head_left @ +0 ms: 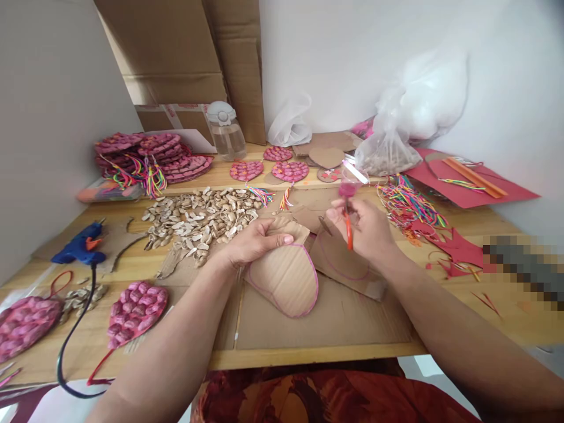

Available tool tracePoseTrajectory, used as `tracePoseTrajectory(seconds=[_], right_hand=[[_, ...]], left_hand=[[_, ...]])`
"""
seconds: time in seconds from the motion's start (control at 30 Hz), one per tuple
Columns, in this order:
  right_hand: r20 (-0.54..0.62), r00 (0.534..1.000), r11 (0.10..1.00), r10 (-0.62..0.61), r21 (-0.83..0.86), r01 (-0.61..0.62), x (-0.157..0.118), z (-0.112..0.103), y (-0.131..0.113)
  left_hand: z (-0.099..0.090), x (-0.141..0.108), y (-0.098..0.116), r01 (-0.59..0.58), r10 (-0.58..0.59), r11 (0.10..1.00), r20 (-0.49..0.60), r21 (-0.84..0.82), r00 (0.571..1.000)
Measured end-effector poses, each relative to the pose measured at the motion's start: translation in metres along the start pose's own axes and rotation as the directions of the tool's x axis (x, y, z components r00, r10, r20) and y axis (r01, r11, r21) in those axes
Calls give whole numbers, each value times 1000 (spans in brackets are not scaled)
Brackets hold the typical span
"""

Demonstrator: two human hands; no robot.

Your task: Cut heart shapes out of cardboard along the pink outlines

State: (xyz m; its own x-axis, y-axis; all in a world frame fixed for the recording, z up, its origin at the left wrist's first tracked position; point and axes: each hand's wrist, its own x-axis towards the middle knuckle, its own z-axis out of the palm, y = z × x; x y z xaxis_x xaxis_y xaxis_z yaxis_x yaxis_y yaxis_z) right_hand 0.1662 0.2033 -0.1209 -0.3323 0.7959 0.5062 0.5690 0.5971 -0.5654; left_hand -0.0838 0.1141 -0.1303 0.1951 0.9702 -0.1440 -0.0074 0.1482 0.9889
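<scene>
My left hand (258, 241) grips a cardboard piece (286, 282) by its far edge, thumb on top. A pink outline of a rounded heart runs round the piece, and its near side follows that line. Just right of it, my right hand (363, 226) is closed on scissors with orange handles (349, 230). The blade tips (325, 225) point left, a little apart from the cardboard piece. Beneath the right hand lies another cardboard scrap (352, 267) with a curved pink line. Both rest over a larger cardboard sheet (330, 326).
Peanut shells (202, 220) lie heaped at the left. A blue glue gun (81, 249) with a black cord stands near pink shell-covered pieces (137, 311). Behind are a water bottle (227, 132), a cup of pink paint (349, 182) and plastic bags (396, 129). Colored threads (412, 200) lie right.
</scene>
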Motion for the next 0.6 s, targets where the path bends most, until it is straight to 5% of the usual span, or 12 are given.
tracePoseTrajectory(seconds=[0.07,0.13,0.23,0.33,0.53,0.6], right_hand=[[-143,988,997,-61,43,67,-1,1,-4],[-156,988,986,9,166,17,-3,0,-9],[185,963,895,193,369,-251,-8,-1,-17],[495,858,829,139,415,-374,-12,1,-24],[739,673,710,-13,480,-514,-21,9,-33],[699,714,675,34,511,-533,-21,11,-31]], left_hand=[[2,0,0,7,-7,1000,-12,9,1000],[4,-1,1,4,-4,1000,-7,2,1000],[5,-1,3,-33,32,999,21,12,999],[7,1,2,-85,82,995,56,51,995],[13,3,-3,-97,90,995,153,37,984],[14,4,-6,-45,47,998,41,-55,998]])
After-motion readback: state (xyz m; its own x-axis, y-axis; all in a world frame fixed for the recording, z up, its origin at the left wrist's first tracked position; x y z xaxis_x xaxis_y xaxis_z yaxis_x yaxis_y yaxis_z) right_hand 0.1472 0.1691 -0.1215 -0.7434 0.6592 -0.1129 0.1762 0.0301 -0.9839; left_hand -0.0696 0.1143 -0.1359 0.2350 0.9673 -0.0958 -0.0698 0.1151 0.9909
